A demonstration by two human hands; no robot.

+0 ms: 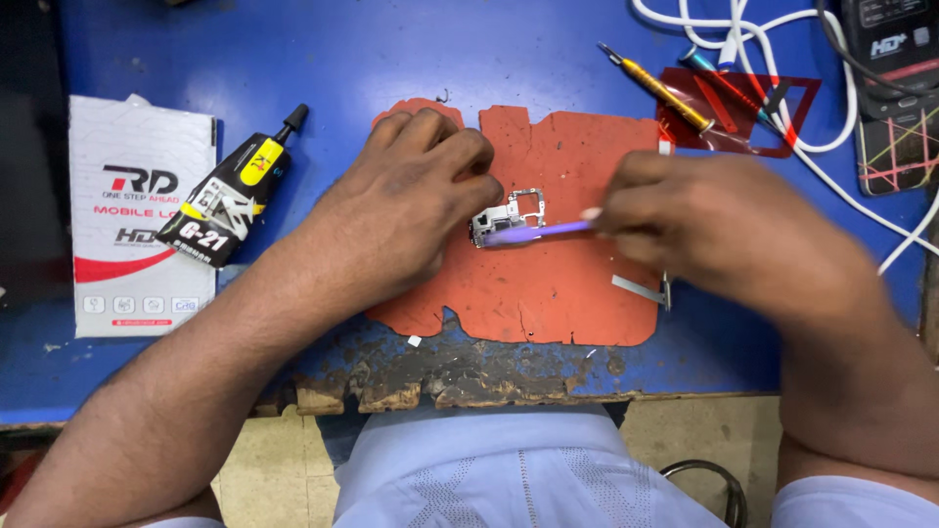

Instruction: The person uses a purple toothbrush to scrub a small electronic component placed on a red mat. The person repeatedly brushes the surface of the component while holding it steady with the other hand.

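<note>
Here the left hand point(416, 200) pins a small metal frame part point(509, 217) on the orange mat point(567, 293), fingers curled tight at its left edge. The right hand point(704, 220) pinches a thin purple tool point(538, 232) (blurred), its long axis lying left-right, tip on the part.

Both forearms angle inward, left hand point(411, 196) curled, right hand point(714, 225) pinching.
</note>
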